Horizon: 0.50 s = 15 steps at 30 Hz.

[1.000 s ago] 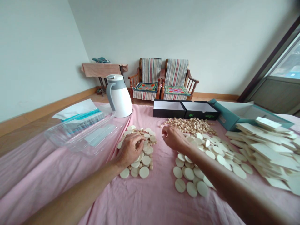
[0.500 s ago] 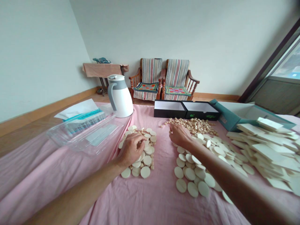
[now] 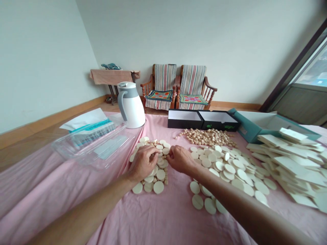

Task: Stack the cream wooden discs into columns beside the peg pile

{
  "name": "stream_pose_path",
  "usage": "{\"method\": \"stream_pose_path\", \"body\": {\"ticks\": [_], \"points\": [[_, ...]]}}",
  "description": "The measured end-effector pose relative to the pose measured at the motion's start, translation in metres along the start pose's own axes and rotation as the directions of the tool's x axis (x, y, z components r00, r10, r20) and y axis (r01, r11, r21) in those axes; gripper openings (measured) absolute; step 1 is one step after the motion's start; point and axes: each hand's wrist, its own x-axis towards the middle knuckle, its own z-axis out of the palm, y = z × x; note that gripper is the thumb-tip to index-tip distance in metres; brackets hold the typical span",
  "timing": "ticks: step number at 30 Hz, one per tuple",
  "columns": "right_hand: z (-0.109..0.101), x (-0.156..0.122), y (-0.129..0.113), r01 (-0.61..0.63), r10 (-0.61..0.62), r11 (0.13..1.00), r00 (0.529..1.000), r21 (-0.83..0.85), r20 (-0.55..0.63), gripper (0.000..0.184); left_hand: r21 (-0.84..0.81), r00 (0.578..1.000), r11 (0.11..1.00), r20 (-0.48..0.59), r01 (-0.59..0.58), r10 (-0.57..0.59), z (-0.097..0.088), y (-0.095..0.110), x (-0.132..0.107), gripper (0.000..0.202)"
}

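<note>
My left hand [image 3: 142, 163] rests curled over a pile of cream-coloured round discs [image 3: 158, 186], mixed with smaller round pieces. My right hand [image 3: 180, 160] reaches to that pile's right edge, its fingertips among the discs and close to my left hand. Whether either hand holds a small piece is hidden by the fingers. To the right lies a wider spread of similar discs [image 3: 230, 170]. Beyond it is a heap of small beige rounds [image 3: 208, 137].
Pink cloth [image 3: 76, 194] covers the table. A clear plastic box [image 3: 89, 144] and white jug [image 3: 131, 105] stand left, open black boxes [image 3: 201, 119] behind, a teal box [image 3: 258, 126] and stacked cream slabs [image 3: 291, 163] right. Wooden chairs [image 3: 173, 86] stand beyond.
My right hand has moved left, from above the right-hand discs to the edge of the left pile. My left hand stays in nearly the same place.
</note>
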Motion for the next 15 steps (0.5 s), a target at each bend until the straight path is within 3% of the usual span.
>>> {"method": "stream_pose_path", "body": {"ticks": [15], "points": [[-0.001, 0.004, 0.008, -0.054, 0.048, 0.991, 0.998, 0.122, 0.051, 0.018, 0.003, 1.000, 1.000, 0.004, -0.018, 0.018, 0.001, -0.002, 0.000, 0.016]]}}
